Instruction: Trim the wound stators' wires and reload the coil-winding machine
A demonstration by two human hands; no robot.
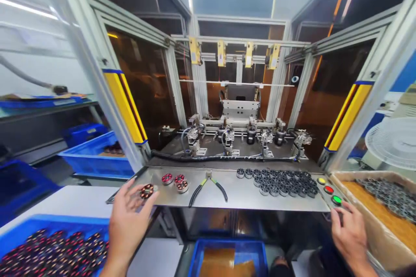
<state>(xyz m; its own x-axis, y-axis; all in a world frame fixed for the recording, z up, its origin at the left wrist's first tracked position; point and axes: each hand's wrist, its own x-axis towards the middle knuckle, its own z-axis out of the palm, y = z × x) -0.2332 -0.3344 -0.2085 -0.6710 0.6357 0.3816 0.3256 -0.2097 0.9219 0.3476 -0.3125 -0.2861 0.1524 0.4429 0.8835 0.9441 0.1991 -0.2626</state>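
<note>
My left hand (131, 214) holds a round copper-wound part (147, 191) between thumb and fingers, over the left end of the metal shelf. Just right of it stand a red-topped wound part (167, 178) and a couple more like it. Pliers (208, 188) with green and black handles lie open on the shelf. Many dark round cores (286, 181) are grouped on the shelf's right half. At the right end, my right hand (350, 231) is beside the green button (336, 199), fingers bent and pressed together; whether they hold anything is hidden.
Behind the shelf is a machine (240, 138) with several clamps, framed by metal posts with yellow strips. A blue bin (52, 220) of wound parts stands lower left, a box (383, 220) of dark cores at right, and another blue bin (192, 264) below the shelf.
</note>
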